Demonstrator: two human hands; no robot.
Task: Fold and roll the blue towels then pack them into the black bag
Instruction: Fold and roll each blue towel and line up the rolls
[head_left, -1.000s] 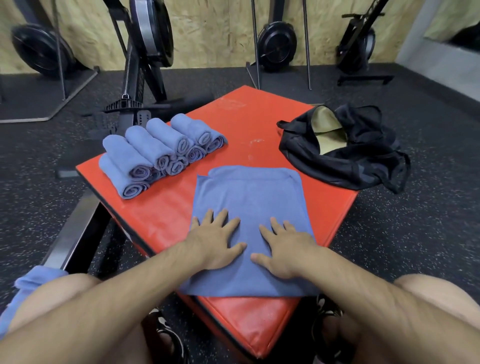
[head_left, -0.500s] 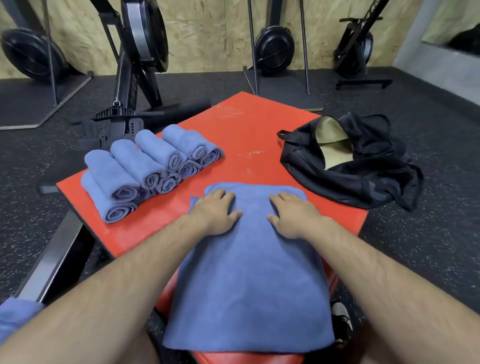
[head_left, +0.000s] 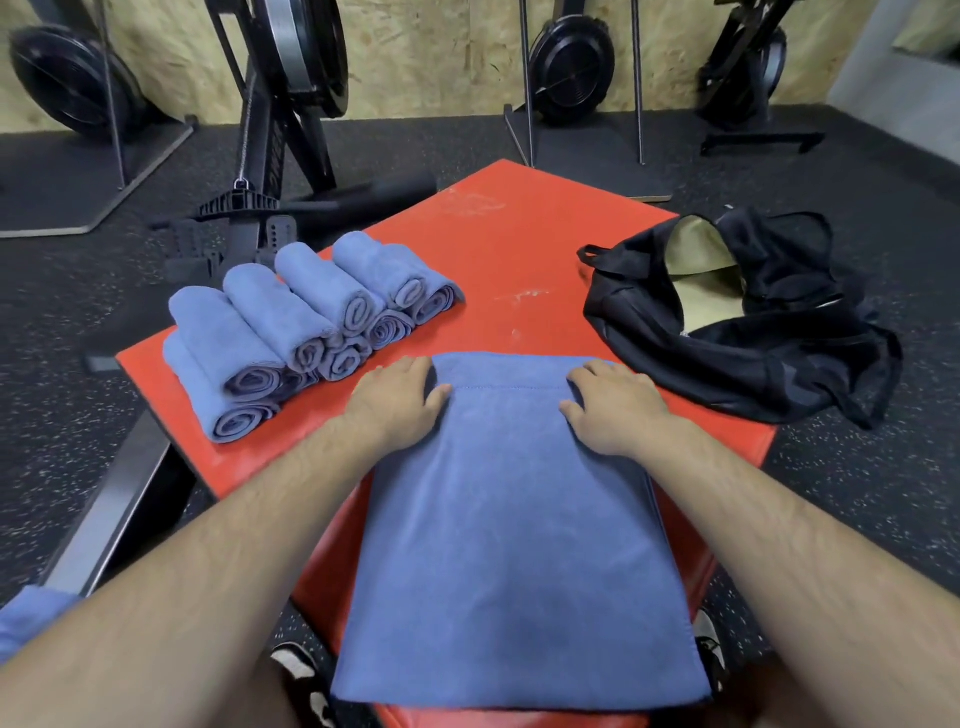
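Blue flat towel of soft cloth (head_left: 514, 519) lies spread on the red padded box (head_left: 493, 249) and hangs over its near edge. The left hand (head_left: 397, 402) and the right hand (head_left: 615, 408) rest on its far corners, fingers close together and lightly bent; if they pinch the cloth, one cannot tell. Rolled blue towels (head_left: 291, 332) are stacked at the left corner, and the open black fabric bag (head_left: 753, 353) lies at the right edge.

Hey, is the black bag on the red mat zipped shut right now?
No, the black fabric bag gapes open at its top, showing the tan lining inside.
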